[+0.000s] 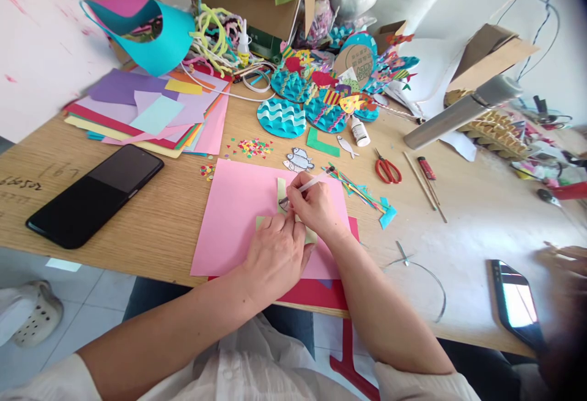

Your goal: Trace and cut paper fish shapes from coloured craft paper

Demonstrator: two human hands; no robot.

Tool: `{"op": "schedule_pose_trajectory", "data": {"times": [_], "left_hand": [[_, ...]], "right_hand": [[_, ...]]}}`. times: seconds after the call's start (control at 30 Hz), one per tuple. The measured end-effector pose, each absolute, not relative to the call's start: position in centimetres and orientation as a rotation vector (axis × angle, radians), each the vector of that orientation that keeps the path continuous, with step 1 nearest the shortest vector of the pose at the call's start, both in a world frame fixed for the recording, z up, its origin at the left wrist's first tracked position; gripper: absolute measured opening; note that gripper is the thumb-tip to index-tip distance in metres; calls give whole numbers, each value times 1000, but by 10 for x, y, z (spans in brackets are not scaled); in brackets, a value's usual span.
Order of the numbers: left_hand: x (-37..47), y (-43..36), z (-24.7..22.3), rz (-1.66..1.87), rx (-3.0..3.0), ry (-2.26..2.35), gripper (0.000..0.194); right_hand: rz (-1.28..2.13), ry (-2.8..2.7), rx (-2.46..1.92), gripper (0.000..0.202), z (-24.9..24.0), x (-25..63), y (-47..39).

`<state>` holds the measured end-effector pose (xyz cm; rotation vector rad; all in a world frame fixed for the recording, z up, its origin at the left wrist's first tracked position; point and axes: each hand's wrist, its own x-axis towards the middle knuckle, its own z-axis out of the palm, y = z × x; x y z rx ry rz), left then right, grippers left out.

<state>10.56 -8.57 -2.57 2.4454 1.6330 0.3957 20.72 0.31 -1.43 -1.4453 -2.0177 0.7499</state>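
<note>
Tilted pen (315,180) over pale green paper (281,187)

The bare left hand (275,254) lies palm down over the lower middle of the rectangular pink paper sheet (229,205), fingers slightly bent, thumb angled out. The bare right hand (314,205), thumb and fingers pinched together, is just beyond it, nearer the sheet's far edge. Both bare forearms slant in from the sheet's near side, left and right, converging over it.
</note>
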Motion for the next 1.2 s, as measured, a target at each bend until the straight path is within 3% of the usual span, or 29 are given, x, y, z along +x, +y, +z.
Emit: {"op": "schedule_pose_trajectory", "data": {"times": [0.3,1.2], "left_hand": [[106,-86,-22,350,2522,1654,29],[106,-86,-22,251,2541,1634,30]], "right_hand": [[645,-2093,-1433,15,-11,209,3],[749,-2029,-1368,14,-13,218,5]]}}
